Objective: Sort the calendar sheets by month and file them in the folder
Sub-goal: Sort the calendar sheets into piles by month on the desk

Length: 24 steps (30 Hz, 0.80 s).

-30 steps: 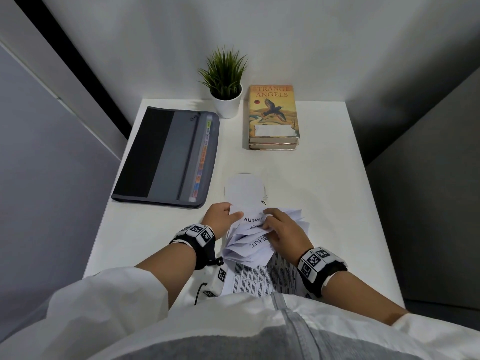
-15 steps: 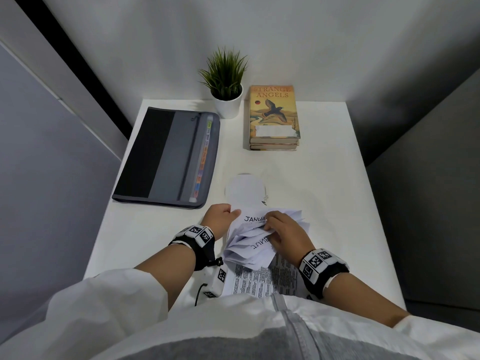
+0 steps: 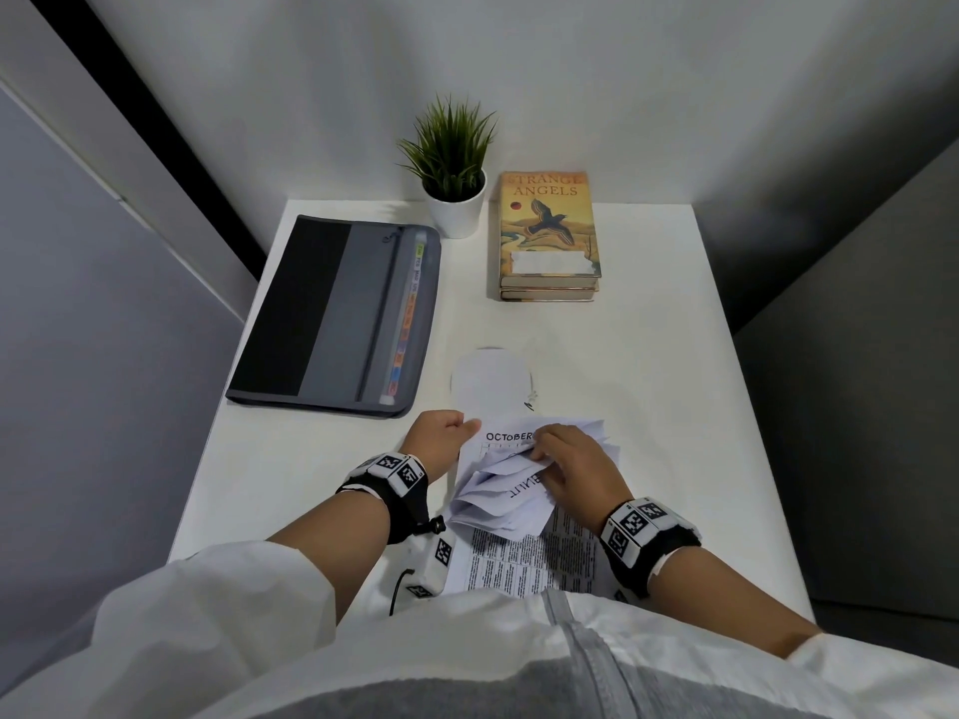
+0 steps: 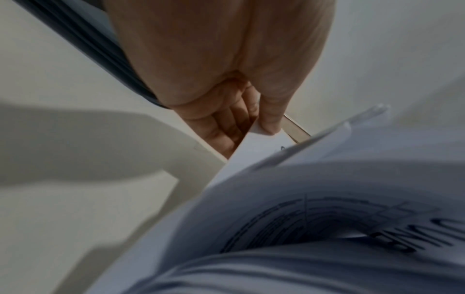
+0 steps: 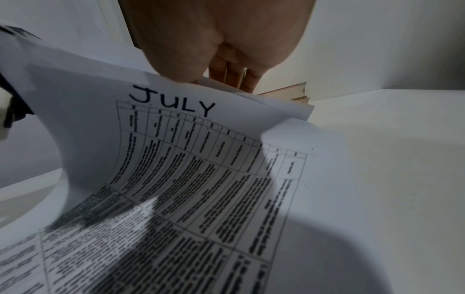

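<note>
The left hand (image 3: 437, 442) pinches the upper left corner of the calendar sheets (image 3: 511, 490), thumb on top and fingers curled beneath. The right hand (image 3: 570, 472) grips the same stack from the right, its fingers (image 3: 539, 448) curled over several sheets folded back toward the body; a JULY sheet (image 5: 176, 159) bends under its wrist. The sheets lie on the desk (image 3: 648, 381) at 6 o'clock, near the person. The exposed top sheet (image 3: 506, 437) now reads OCTOBER; 0.5 s ago it read JANUARY, 1 s ago AUGUST. The folder (image 3: 337, 313) lies shut at 10 o'clock, unmoved.
</note>
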Motion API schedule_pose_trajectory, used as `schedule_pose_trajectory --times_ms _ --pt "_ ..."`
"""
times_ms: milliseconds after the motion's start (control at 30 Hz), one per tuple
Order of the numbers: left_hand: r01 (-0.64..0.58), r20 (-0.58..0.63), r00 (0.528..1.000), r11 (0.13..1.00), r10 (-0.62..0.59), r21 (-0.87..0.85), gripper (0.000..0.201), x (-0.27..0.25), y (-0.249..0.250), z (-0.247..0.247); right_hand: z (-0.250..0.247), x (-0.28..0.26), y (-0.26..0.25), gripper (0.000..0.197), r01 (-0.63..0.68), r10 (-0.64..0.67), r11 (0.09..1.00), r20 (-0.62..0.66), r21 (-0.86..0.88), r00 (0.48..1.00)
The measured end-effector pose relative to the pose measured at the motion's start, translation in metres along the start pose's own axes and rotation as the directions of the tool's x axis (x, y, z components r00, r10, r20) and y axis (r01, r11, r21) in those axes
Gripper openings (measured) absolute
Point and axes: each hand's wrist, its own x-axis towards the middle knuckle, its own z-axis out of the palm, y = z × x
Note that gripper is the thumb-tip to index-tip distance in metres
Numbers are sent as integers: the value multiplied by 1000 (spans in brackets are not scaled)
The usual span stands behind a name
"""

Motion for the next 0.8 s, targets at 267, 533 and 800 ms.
schedule_pose_trajectory --times_ms 267,533,800 --pt "-4 33 999 996 7 -85 27 -3 -2 4 1 3 1 22 16 -16 1000 -2 -12 1000" --pt "23 18 1000 995 -21 -92 37 0 -4 1 1 2 2 21 7 -7 1000 3 4 1000" --pt "-21 24 999 999 22 -30 33 -1 -2 3 3 4 1 21 31 -31 1000 0 3 1000"
